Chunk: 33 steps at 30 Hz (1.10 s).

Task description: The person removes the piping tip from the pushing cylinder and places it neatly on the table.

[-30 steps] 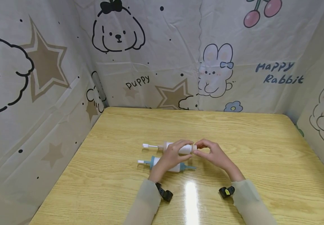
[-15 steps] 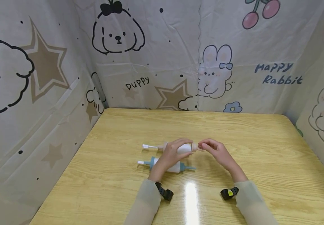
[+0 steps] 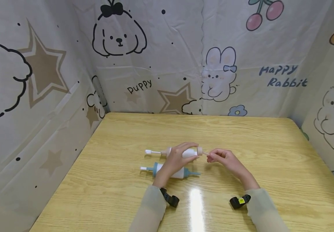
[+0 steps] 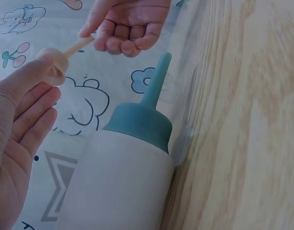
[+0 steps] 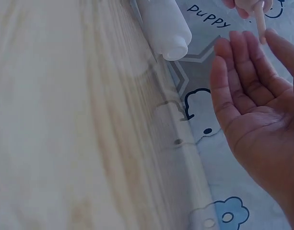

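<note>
Left hand (image 3: 177, 157): grip clamped on the beige nozzle cap (image 3: 199, 151). Right hand (image 3: 225, 158): grip pinched together on its slim spout (image 4: 79, 45). Cap held off the bare-necked white bottle (image 5: 163, 26), lying about midway between the surface's (image 3: 256, 138) side edges. Possible faults, I judge: uneven pull springing the cap loose; left hand dipping, rolling the teal-nozzled bottle (image 3: 179, 173).
</note>
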Each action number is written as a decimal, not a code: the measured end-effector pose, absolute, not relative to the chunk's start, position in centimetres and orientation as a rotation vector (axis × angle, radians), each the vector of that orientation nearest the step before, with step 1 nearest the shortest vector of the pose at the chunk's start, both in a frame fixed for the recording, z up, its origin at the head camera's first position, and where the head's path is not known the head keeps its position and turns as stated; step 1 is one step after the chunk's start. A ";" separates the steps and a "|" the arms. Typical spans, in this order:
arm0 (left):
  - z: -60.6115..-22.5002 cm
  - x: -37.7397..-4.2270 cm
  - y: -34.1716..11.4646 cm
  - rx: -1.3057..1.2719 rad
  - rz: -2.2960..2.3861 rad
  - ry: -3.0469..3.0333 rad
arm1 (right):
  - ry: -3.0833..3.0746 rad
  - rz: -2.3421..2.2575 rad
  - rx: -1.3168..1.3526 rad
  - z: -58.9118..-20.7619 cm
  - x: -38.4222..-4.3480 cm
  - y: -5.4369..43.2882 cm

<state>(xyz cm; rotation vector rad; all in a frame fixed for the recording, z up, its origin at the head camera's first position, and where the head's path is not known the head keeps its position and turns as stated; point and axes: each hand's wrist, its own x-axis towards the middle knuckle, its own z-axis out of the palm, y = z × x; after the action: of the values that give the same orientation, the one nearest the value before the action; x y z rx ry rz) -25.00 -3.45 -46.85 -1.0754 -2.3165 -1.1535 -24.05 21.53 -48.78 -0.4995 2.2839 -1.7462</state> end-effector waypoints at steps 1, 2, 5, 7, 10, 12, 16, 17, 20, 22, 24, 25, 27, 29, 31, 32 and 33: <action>-46.9 -25.0 -3.5 -1.078 -1.153 -2.318 | 2.290 -1.743 -0.500 -48.8 -24.1 21.5; -46.9 -25.0 -3.5 -1.080 -1.150 -2.319 | 2.297 -1.741 -0.499 -48.8 -24.1 21.5; -47.0 -25.0 -3.6 -1.086 -1.154 -2.322 | 2.317 -1.747 -0.509 -48.8 -24.1 21.3; -47.0 -25.0 -3.7 -1.084 -1.150 -2.328 | 2.324 -1.756 -0.521 -48.7 -24.0 21.1; -47.1 -25.0 -3.8 -1.088 -1.151 -2.347 | 2.323 -1.766 -0.563 -48.6 -24.0 20.9; -47.1 -24.9 -3.9 -1.091 -1.136 -2.363 | 2.315 -1.763 -0.594 -48.4 -24.0 20.7; -47.3 -25.0 -4.0 -1.112 -1.101 -2.365 | 2.307 -1.729 -0.636 -48.2 -24.0 20.3; -47.3 -25.0 -4.0 -1.120 -1.095 -2.353 | 2.308 -1.717 -0.640 -48.2 -24.0 20.3; -47.4 -25.1 -4.2 -1.143 -1.093 -2.305 | 2.311 -1.698 -0.645 -48.1 -24.0 20.0; -47.4 -25.2 -4.2 -1.160 -1.092 -2.271 | 2.311 -1.697 -0.647 -48.1 -24.0 20.0; -47.5 -25.3 -4.3 -1.168 -1.092 -2.250 | 2.310 -1.700 -0.653 -48.1 -24.1 19.9; -47.5 -25.3 -4.3 -1.171 -1.087 -2.241 | 2.310 -1.701 -0.658 -48.1 -24.1 19.9; -47.6 -25.4 -4.4 -1.171 -1.081 -2.230 | 2.313 -1.702 -0.665 -48.1 -24.1 19.9; -47.6 -25.4 -4.4 -1.170 -1.083 -2.225 | 2.319 -1.706 -0.666 -48.1 -24.2 19.8; -47.6 -25.4 -4.4 -1.163 -1.089 -2.224 | 2.330 -1.713 -0.657 -48.2 -24.2 19.7; -47.6 -25.4 -4.4 -1.159 -1.095 -2.224 | 2.337 -1.717 -0.648 -48.2 -24.2 19.6; -47.6 -25.4 -4.4 -1.154 -1.101 -2.227 | 2.346 -1.719 -0.638 -48.2 -24.2 19.5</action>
<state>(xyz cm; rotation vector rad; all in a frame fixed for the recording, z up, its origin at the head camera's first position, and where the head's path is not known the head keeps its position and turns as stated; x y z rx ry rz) -25.38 -4.42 -47.61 -1.1538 -2.2265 -1.1012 -24.19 19.52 -48.21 -0.6379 2.3458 -1.7191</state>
